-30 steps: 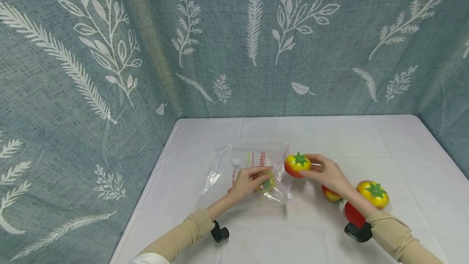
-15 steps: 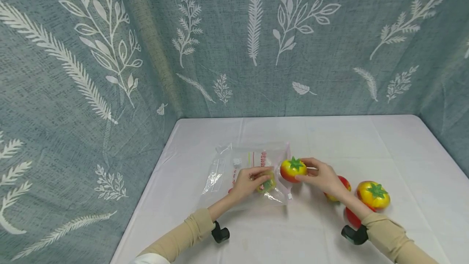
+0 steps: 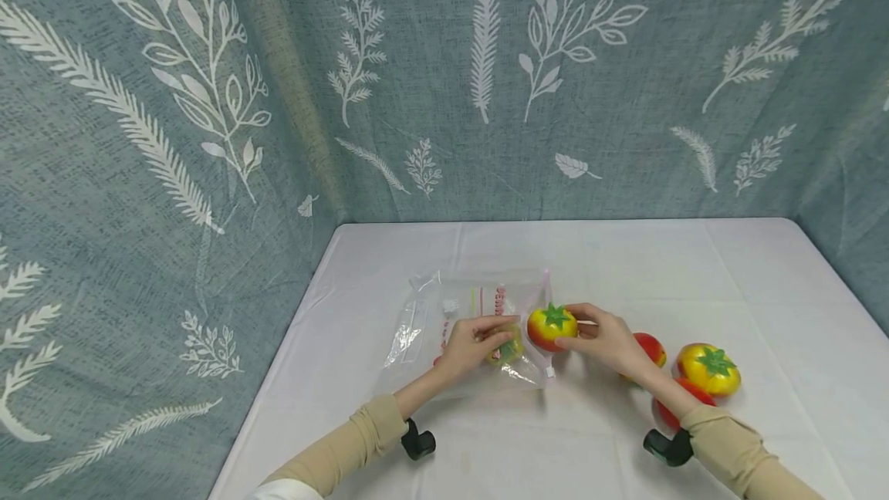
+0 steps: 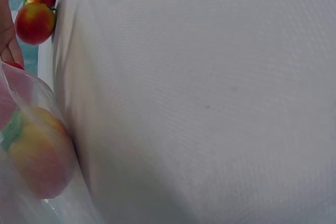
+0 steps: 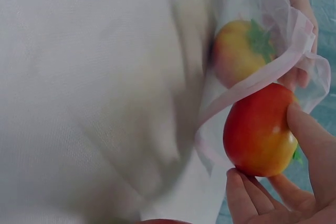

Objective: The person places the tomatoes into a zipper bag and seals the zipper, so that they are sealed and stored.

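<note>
the right hand (image 3: 606, 338) holds a toy tomato (image 3: 552, 326), red below and yellow toward its green leafy top, with fingertips (image 5: 242, 195) curled round its right side and the thumb over the far side. it is held right at the mouth of a clear zip bag (image 3: 464, 328), its left side touching the pink-edged opening (image 5: 247, 95); the right wrist view shows the rim draped against the fruit, so it looks lined up with the opening rather than inside it.

the left hand (image 3: 475, 340) rests on the near right part of the bag, fingers curled and pinching the plastic close to the mouth. this seems to hold the film steady and the mouth lifted. under those fingers, inside the bag, lies another toy tomato (image 3: 509, 349), seen through the plastic in both wrist views (image 4: 37, 156).

the bag lies flat on a white tablecloth (image 3: 625, 268), its closed end pointing left and its mouth facing right toward the loose fruit. to the right of the right hand, three more toy tomatoes sit close together: a reddish one (image 3: 649, 348) just behind the wrist, a yellow one with a green top (image 3: 708, 368) farther right, and a red one (image 3: 677, 406) nearest, partly hidden by the sleeve. a blue-grey curtain with white leaf prints (image 3: 444, 76) closes off the far and left sides.
</note>
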`<state>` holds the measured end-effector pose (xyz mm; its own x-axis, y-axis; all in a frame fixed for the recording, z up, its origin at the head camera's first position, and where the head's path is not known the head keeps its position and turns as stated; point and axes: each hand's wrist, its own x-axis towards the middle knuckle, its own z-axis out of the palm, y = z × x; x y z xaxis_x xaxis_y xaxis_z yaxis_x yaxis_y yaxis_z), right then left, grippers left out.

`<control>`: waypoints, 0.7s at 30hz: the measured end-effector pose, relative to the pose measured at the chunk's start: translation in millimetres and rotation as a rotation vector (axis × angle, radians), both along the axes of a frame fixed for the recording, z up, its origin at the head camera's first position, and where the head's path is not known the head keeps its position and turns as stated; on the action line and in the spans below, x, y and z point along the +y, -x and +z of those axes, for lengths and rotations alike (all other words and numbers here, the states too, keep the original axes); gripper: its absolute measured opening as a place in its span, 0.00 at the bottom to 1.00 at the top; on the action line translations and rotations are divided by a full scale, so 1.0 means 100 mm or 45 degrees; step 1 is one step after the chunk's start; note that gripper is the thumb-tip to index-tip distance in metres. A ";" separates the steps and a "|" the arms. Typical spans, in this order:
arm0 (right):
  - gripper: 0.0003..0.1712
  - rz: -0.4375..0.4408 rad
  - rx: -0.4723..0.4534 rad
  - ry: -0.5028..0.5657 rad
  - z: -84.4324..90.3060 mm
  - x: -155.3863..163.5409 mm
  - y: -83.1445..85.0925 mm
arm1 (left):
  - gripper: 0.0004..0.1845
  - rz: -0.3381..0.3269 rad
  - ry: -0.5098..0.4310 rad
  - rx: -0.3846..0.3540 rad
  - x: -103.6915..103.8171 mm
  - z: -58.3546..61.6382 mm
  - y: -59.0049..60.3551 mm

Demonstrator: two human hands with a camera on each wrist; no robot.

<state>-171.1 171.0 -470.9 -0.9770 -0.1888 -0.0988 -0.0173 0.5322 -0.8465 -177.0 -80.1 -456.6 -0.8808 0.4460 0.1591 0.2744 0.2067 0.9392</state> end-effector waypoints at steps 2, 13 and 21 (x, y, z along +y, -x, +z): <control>0.38 0.000 0.000 -0.005 0.00 -0.01 -0.01 | 0.15 0.001 0.000 0.002 0.00 0.00 0.00; 0.38 -0.002 -0.005 -0.026 -0.02 -0.03 -0.03 | 0.15 0.005 -0.001 0.010 0.01 -0.02 0.01; 0.37 0.016 0.012 -0.009 -0.06 -0.04 -0.03 | 0.15 0.002 -0.007 0.007 0.01 -0.02 0.01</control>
<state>-167.8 167.3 -477.1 -0.9754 -0.2008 -0.0910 -0.0320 0.5376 -0.8426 -178.1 -79.2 -458.9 -0.8806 0.4437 0.1667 0.2795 0.2021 0.9386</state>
